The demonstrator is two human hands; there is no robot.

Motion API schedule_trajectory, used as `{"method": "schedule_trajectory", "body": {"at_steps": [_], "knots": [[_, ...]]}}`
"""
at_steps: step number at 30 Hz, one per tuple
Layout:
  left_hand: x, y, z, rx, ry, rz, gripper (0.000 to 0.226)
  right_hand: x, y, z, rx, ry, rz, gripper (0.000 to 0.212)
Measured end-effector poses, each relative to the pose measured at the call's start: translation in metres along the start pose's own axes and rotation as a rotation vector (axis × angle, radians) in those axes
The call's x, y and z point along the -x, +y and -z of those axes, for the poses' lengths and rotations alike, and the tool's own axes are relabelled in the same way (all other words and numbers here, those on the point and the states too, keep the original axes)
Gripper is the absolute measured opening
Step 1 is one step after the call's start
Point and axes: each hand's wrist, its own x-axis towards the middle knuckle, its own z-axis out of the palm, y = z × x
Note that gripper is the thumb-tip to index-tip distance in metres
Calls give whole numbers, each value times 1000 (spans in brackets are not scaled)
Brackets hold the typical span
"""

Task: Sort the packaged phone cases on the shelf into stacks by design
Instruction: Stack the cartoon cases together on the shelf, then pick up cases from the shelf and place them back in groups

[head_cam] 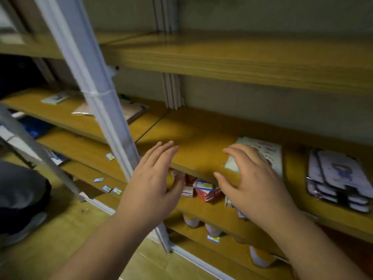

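My left hand (150, 184) hovers with fingers spread over the front edge of the wooden shelf (199, 138), holding nothing. Over the same edge my right hand (254, 184) is also spread and empty, its fingertips just left of a pale packaged phone case (266, 152) lying flat on the shelf. Farther right lies a fanned stack of purple-printed packaged cases (339, 176). On the neighbouring shelf section to the left lie a light blue packaged case (56, 98) and a whitish one (131, 110), partly behind the post.
A white metal upright post (101, 102) crosses the left middle. The shelf below holds small red boxes (203, 190), and bottles (260, 257) stand lower still. Small price tags (110, 156) dot the shelf edges. A person's dark trouser leg and shoe (22, 201) are at the left.
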Motion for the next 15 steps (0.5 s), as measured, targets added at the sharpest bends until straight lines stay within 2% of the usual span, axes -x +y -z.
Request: {"method": "schedule_trajectory", "body": {"at_steps": [10, 15], "knots": [[65, -185, 110, 37, 145, 182, 57, -50, -187, -106, -83, -70, 140, 49], [81, -256, 148, 43, 130, 301, 61, -74, -257, -142, -126, -77, 183, 49]]}}
